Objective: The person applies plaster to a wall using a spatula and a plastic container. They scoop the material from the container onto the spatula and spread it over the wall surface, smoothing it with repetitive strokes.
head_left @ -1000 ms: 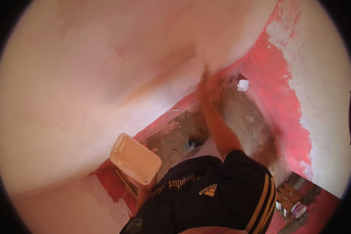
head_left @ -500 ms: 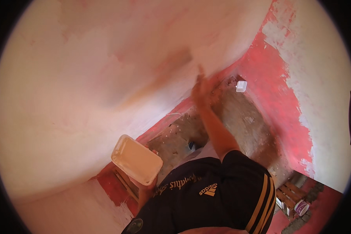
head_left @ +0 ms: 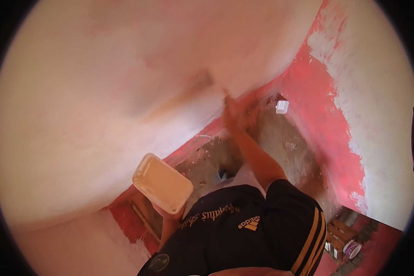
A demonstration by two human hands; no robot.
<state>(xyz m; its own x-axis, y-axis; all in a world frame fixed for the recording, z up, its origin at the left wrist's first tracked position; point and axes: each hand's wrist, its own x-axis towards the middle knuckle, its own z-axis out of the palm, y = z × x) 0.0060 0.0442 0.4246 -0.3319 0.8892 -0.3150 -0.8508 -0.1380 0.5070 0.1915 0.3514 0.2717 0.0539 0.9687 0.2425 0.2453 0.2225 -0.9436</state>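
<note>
A rectangular white plastic tub (head_left: 162, 183) rests on my left hand (head_left: 171, 212), which grips it from below at its near side. Pale, peach-looking paint or filler shows inside the tub, and most of the left fingers are hidden under it. My right arm stretches forward to the large, pale-coated wall (head_left: 101, 92). Motion smears my right hand (head_left: 231, 116) near the wall's lower edge. A thin blurred shape sticks up from that hand; I cannot make out whether it is a tool or fingers. A dark, blurred streak, apparently a shadow, crosses the wall beside it.
Another wall (head_left: 319, 92) at the right is partly red, partly coated white. A small white container (head_left: 282, 106) sits on the dirty floor (head_left: 290, 142) by the corner. Behind me at the lower right are a wooden slatted piece (head_left: 341, 233) and a white-and-purple bucket (head_left: 352, 250).
My right hand has shifted a little left, and the dark streak on the wall has moved left and down. The tub stays nearly in place in my left hand.
</note>
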